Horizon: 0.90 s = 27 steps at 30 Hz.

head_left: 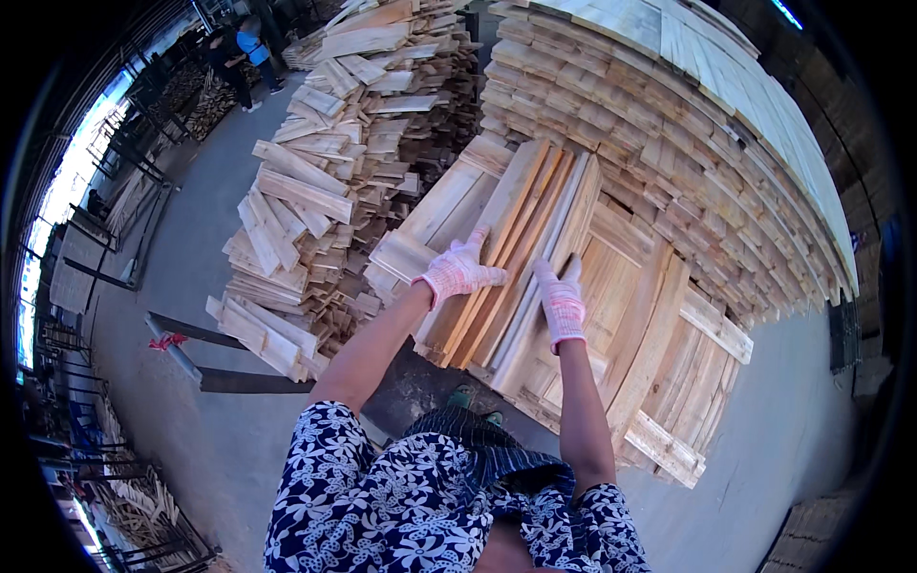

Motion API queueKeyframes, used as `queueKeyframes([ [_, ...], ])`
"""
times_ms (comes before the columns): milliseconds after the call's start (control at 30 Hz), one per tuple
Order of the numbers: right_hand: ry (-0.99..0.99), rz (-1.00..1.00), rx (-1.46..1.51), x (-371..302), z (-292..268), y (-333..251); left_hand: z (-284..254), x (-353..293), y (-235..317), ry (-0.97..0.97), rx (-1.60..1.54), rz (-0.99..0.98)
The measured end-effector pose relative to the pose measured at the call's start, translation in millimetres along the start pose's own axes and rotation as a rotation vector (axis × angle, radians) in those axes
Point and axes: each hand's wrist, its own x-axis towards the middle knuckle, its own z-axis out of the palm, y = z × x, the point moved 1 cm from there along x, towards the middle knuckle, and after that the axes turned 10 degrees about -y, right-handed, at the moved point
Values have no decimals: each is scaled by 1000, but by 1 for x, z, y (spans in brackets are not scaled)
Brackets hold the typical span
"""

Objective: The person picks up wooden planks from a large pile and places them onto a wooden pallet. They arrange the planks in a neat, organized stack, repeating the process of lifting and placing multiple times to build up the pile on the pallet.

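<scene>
Both my hands wear pinkish-white knit gloves. My left hand (460, 270) lies on a group of long wooden boards (516, 250) that lean on edge side by side. Its fingers are spread forward and its thumb stretches right across the board edges. Further right, my right hand (563, 304) rests against a paler board of the same group, fingers stretched forward and apart. Beneath the group, more boards lie flat with crosswise pieces, forming a stack of wooden panels (616, 286). The undersides of the boards are hidden.
A tall heap of loose short boards (334, 143) stands at the left, beside a dark metal frame (253, 382). Behind the panels rises a large layered lumber stack (659, 143). Two people (250, 50) stand far back left. Metal racks (105, 263) line the left side.
</scene>
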Motion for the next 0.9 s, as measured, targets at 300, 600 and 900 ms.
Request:
queueKeyframes([
  [300, -365, -18, 782, -8, -50, 39, -16, -14, -32, 9, -625, 309],
  [600, 232, 110, -183, -36, -230, 227, 6, -113, -1, -122, -925, 575],
  [900, 121, 103, -284, -11, -211, 265, 150, -90, 185, -334, -604, 677],
])
